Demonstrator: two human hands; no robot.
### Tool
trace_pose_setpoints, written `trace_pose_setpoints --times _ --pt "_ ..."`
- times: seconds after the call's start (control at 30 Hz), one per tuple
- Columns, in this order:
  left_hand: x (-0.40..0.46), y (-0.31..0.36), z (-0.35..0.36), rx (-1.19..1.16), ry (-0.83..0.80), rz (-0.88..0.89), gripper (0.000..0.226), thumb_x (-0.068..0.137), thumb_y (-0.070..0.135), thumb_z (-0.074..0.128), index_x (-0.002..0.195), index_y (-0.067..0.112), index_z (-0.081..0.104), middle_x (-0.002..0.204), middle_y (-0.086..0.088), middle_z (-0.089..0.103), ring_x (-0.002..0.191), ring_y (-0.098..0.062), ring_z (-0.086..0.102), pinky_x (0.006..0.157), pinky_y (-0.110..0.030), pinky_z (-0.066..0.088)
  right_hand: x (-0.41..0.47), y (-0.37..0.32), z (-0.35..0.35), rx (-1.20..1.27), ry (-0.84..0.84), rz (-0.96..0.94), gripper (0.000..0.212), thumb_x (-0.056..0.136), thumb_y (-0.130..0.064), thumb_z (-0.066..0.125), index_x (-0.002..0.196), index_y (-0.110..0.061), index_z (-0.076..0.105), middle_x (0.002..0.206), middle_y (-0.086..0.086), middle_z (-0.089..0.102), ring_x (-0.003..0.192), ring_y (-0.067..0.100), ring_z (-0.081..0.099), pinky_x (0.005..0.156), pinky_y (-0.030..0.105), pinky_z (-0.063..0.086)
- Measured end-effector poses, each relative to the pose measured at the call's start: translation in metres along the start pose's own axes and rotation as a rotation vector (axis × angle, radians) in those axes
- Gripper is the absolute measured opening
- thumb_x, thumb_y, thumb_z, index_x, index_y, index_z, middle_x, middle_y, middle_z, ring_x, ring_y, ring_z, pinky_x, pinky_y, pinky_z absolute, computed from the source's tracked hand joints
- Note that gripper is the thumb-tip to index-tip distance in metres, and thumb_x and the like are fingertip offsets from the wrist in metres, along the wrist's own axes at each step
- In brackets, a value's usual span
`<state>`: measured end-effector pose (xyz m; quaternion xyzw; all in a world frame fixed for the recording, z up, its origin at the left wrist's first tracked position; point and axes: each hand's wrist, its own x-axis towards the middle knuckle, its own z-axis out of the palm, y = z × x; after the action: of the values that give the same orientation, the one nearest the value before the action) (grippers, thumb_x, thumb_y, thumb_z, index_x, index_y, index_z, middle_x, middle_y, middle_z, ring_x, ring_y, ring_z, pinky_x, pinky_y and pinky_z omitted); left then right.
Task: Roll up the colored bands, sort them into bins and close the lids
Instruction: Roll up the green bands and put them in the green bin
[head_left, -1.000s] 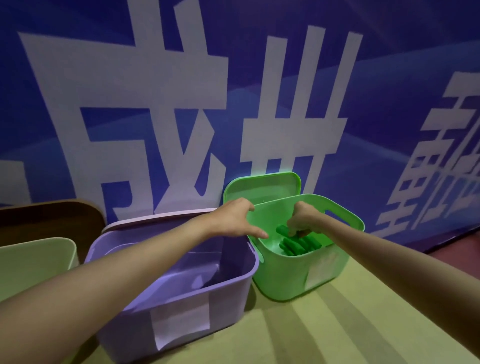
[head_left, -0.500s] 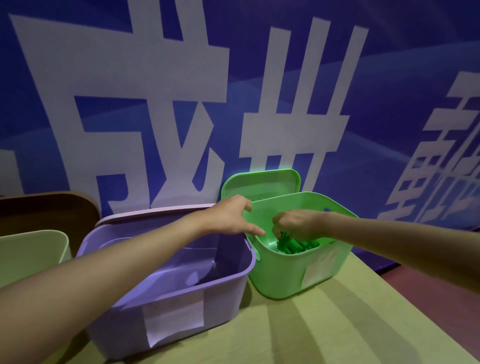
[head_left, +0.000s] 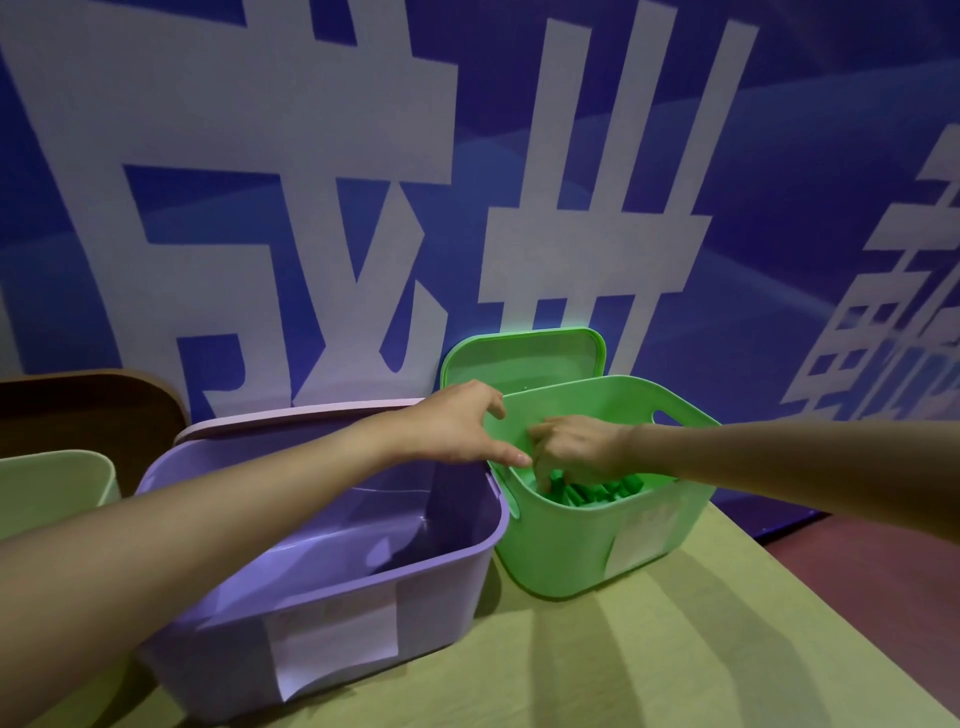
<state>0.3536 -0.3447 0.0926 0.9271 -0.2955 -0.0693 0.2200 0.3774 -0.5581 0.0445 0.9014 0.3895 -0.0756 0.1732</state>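
A green bin (head_left: 561, 551) stands open on the table, with its green lid (head_left: 524, 358) leaning upright against the wall behind it. Several rolled green bands (head_left: 602, 491) lie inside. My right hand (head_left: 576, 447) reaches down into the bin from the right, its fingers curled onto a green roll at the left side; the fingertips are partly hidden. My left hand (head_left: 457, 426) rests over the bin's left rim with the fingers spread and the thumb straight. To the left, touching it, stands an open purple bin (head_left: 234, 639) with no bands visible inside.
The purple lid (head_left: 291, 415) leans behind its bin. At the far left are a pale green bin (head_left: 52, 488) and a brown lid (head_left: 88, 410). The yellow-green table (head_left: 675, 649) ends at the right above a red floor (head_left: 883, 571). A blue banner wall stands close behind.
My right hand has shifted left inside the green bin and now points its fingers down among the rolls. My left hand stays on the rim. The view has tilted up slightly.
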Motion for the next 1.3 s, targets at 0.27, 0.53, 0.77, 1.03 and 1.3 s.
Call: trace_pose_setpoints --times 0.27,0.53,0.77,1.03,1.3 --pt "0.000 -0.001 0.000 -0.001 -0.007 0.005 0.074 0.077 0.048 0.073 0.137 0.012 0.049 0.150 0.000 0.039 0.136 -0.017 0.037 0.109 -0.029 0.030 0.006 0.009 0.004 0.336 -0.043 0.190 0.024 0.082 -0.001 0.064 0.101 -0.011 0.076 0.099 0.002 0.075 0.087 0.014 0.069 0.083 0.030 0.054" --pt "0.000 -0.001 0.001 0.009 0.001 0.016 0.071 0.077 0.048 0.073 0.135 0.012 0.051 0.151 0.002 0.037 0.137 -0.016 0.035 0.111 -0.030 0.028 0.006 0.012 0.008 0.554 -0.060 0.276 0.026 0.072 -0.018 0.083 0.091 -0.002 0.076 0.103 0.003 0.074 0.083 0.006 0.068 0.076 0.012 0.051" --pt "0.000 -0.001 0.002 0.007 0.000 0.014 0.069 0.078 0.048 0.073 0.133 0.013 0.053 0.151 0.002 0.037 0.137 -0.016 0.035 0.111 -0.031 0.029 0.002 0.015 0.007 0.539 -0.116 0.252 0.024 0.075 -0.015 0.081 0.094 -0.002 0.074 0.116 0.002 0.070 0.099 0.009 0.065 0.067 -0.003 0.037" --pt "-0.001 0.000 0.002 0.007 0.019 -0.002 0.069 0.076 0.049 0.073 0.132 0.013 0.054 0.148 -0.001 0.042 0.135 -0.018 0.039 0.107 -0.029 0.031 0.003 0.006 0.001 0.563 -0.022 0.304 0.018 0.081 -0.005 0.071 0.099 -0.004 0.075 0.107 0.005 0.073 0.088 0.009 0.067 0.084 0.021 0.052" --pt "-0.018 0.007 -0.002 0.064 0.087 0.034 0.070 0.082 0.048 0.070 0.136 0.009 0.047 0.144 -0.006 0.045 0.132 -0.021 0.041 0.106 -0.031 0.033 -0.003 -0.001 -0.019 0.571 -0.085 0.400 0.050 0.078 0.016 0.036 0.107 -0.004 0.071 0.118 0.012 0.067 0.103 0.024 0.066 0.090 0.041 0.054"
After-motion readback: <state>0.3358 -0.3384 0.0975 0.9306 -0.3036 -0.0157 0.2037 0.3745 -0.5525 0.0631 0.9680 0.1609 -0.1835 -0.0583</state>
